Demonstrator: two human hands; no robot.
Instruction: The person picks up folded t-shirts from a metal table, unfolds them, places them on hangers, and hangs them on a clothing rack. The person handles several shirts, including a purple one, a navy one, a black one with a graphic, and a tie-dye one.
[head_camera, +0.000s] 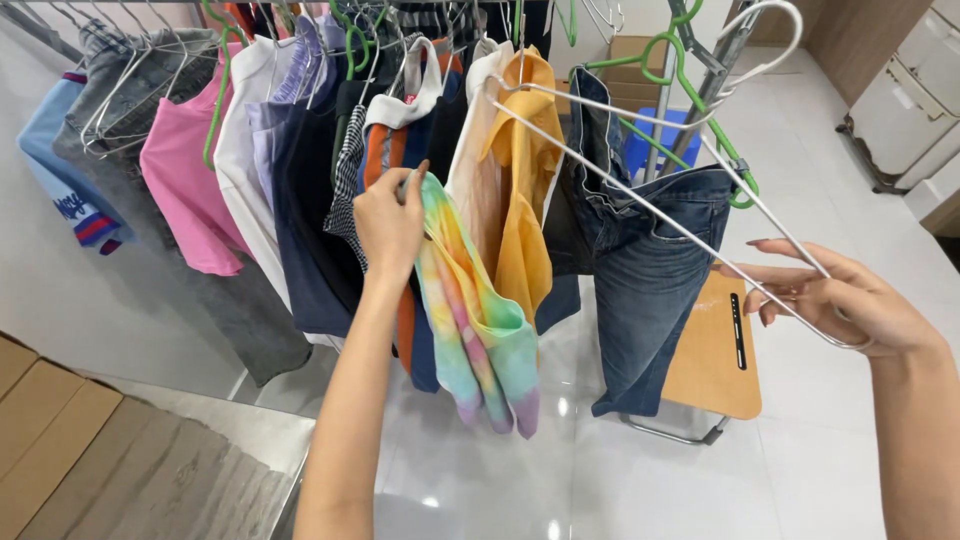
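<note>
The left hand (388, 222) pinches the top of a tie-dye garment (475, 320), which hangs straight down below the grip, long axis vertical. The right hand (845, 300) curls loosely around a silver wire hanger (640, 160), which slants up-left from that grip toward the clothes rack (715, 70).

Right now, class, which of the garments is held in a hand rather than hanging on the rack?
The tie-dye garment, pastel rainbow coloured, gripped at its top by the left hand. The pink shirt, yellow top and jeans hang on hangers.
</note>
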